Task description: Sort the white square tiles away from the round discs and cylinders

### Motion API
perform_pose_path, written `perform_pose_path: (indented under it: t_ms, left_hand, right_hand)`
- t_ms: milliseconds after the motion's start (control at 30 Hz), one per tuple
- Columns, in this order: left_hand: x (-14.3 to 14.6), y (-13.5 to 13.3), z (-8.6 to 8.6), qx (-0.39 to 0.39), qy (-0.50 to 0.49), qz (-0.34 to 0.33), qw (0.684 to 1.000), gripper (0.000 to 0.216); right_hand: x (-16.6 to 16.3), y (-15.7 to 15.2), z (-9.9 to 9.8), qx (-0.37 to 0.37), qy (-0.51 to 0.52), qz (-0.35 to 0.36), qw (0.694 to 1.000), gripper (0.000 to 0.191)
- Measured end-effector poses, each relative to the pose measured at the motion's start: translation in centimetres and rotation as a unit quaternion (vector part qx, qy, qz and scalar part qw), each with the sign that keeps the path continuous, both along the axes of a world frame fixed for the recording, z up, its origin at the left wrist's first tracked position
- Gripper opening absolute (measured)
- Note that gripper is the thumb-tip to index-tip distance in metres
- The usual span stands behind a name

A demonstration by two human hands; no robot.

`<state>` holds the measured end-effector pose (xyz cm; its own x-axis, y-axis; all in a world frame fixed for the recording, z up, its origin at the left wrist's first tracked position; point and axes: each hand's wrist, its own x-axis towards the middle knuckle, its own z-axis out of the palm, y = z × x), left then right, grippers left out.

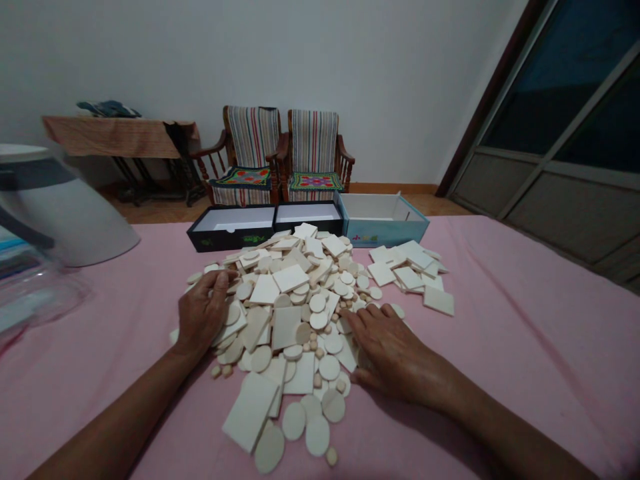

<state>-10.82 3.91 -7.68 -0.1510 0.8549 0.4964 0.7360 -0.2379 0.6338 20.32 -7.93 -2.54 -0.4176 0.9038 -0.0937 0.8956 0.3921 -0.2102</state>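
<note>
A heap of pale wooden pieces (290, 313), squares, discs and small pegs, lies on the pink tablecloth (500, 333). My left hand (203, 310) rests on the heap's left edge, fingers curled down over some pieces. My right hand (387, 350) lies flat on the heap's right side, fingers stretched toward the middle. A smaller group of square pieces (410, 270) sits apart at the right.
Three open boxes stand behind the heap: two black ones (233, 230) (309, 215) and a light blue one (383, 220). A white rounded appliance (55, 207) and clear plastic (30, 293) sit at the left. Two striped chairs (280, 157) stand by the wall.
</note>
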Motion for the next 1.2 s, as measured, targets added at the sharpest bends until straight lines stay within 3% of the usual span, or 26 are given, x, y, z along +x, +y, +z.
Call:
perform_pose_path:
  t_ms: [100,267,567,700,800,867,1000,1067,1200]
  left_hand:
    - [-0.1,0.1,-0.1,0.0,-0.001,-0.003,1.0,0.038]
    - [-0.1,0.1,-0.1,0.003,0.001,-0.008,1.0,0.036]
    - [0.0,0.0,-0.1,0.004,-0.006,-0.01,1.0,0.036]
    - [0.0,0.0,0.0,0.004,-0.003,-0.009,1.0,0.037]
    - [0.1,0.0,0.1,0.001,-0.002,-0.007,1.0,0.036]
    - [0.1,-0.1,0.2,-0.002,0.001,-0.004,1.0,0.036]
    - [0.2,-0.1,0.3,0.0,0.004,-0.005,1.0,0.038]
    - [0.1,-0.1,0.3,0.001,0.003,-0.005,1.0,0.038]
    - [0.1,-0.1,0.2,-0.001,0.005,-0.007,1.0,0.038]
  right_hand:
    - [0.0,0.0,-0.3,0.002,0.004,-0.001,1.0,0.083]
    - [0.2,-0.1,-0.6,0.013,0.017,0.009,1.0,0.079]
    - [2.3,0.1,0.7,0.041,0.098,0.012,0.994,0.075]
    - [4.8,2.4,0.7,0.12,0.114,-0.087,0.982,0.069]
    - [6.5,4.3,0.2,0.236,0.084,-0.212,0.944,0.062]
    - [6.9,5.0,-0.2,0.262,0.073,-0.228,0.935,0.048]
    - [5.3,5.0,-1.1,0.165,0.087,-0.128,0.974,0.018]
    - [4.1,4.8,-1.6,0.127,0.066,-0.1,0.985,0.02]
    - [3.1,5.2,-2.6,0.119,0.031,-0.093,0.988,0.035]
